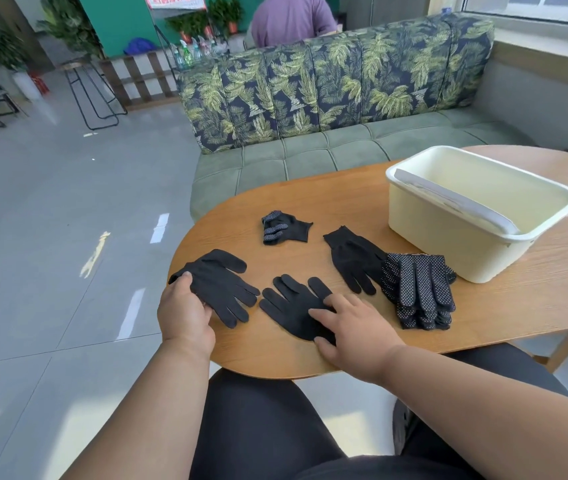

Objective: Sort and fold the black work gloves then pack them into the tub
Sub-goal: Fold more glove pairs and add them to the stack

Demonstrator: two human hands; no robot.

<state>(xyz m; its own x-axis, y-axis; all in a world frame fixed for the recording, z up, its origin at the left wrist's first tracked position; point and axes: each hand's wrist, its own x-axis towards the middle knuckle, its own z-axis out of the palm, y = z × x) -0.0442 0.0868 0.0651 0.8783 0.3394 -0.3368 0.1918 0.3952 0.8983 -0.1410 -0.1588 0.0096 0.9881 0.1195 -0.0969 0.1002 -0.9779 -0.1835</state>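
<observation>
Hard to see much of the cuff end of the left glove (222, 287), tucked under the left hand (183, 311), with fingers curled round its edge and thumb on top, gripping it at the rim of the table (310, 199). Partly covered too: the wrist end of the middle glove (293, 310), lying under the right hand (348, 323), fingers straight and a little spread, pressing flat on the soft black cloth. Both gloves plain, thin and floppy, fingers fanned out on the smooth wooden top with its rounded end. Farther back, a small folded glove (284, 227) with tiny white dots, bunched up. To the right, another plain glove (355, 259), its fingertips slipping under a stack of dotted gloves (419, 292); cannot tell how many in the pile. Just beside the stack, a pale cream plastic tub (476, 216), boxy with round corners and a thick rim, inside partly hidden by its near wall. Behind, a leafy-print sofa (334, 95) with green cushions, and a blurry person in purple (293, 19), head cut off at the top.
</observation>
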